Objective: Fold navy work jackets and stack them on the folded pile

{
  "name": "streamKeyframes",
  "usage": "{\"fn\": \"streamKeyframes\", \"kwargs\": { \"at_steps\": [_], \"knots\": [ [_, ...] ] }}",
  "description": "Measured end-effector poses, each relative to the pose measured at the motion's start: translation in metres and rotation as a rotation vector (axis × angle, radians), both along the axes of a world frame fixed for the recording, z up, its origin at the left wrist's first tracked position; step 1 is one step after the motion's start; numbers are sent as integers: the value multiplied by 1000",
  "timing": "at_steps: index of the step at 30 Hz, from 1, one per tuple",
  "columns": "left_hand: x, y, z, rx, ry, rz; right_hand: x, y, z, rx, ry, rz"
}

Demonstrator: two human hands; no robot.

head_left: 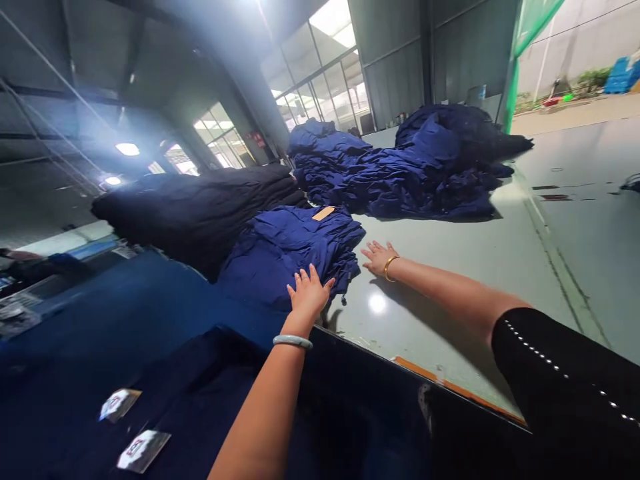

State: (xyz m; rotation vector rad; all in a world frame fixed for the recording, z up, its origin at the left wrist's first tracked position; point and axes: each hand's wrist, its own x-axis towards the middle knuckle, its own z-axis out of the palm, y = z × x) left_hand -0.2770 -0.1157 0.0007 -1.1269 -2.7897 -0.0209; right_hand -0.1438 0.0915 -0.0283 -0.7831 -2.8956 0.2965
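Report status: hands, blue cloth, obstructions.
Left hand open at blue cloth pile. Right hand open over pale tabletop. Tan slip on top. Black pile alongside.

Garment workshop: piled blue clothes

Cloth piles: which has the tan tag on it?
The small blue pile by the left hand: the tan tag lies on it; none shows on the black pile or the larger blue pile.

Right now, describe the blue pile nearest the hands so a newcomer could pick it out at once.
Find the large black pile on the left. Just right of it, a smaller blue pile lies with the left hand at its near side. A flat tan piece on top sets it apart from the bigger blue heap behind, where none shows.
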Motion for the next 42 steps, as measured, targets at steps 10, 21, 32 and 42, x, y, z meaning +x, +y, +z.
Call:
{"fn": "streamKeyframes", "kwargs": {
  "at_steps": [10,21,32,42],
  "knots": [
    [-52,-14,-32,67,-82,-55,-154,-27,18,56,83,261],
    [-17,-4,-25,133,-12,-42,-91,-10,39,110,2,272],
    [53,-4,-16,159,59,-324,89,-33,42,-77,-52,327],
    [192,12,-39,180,-230,-897,276,17,14,-539,223,139]
  ]
}}
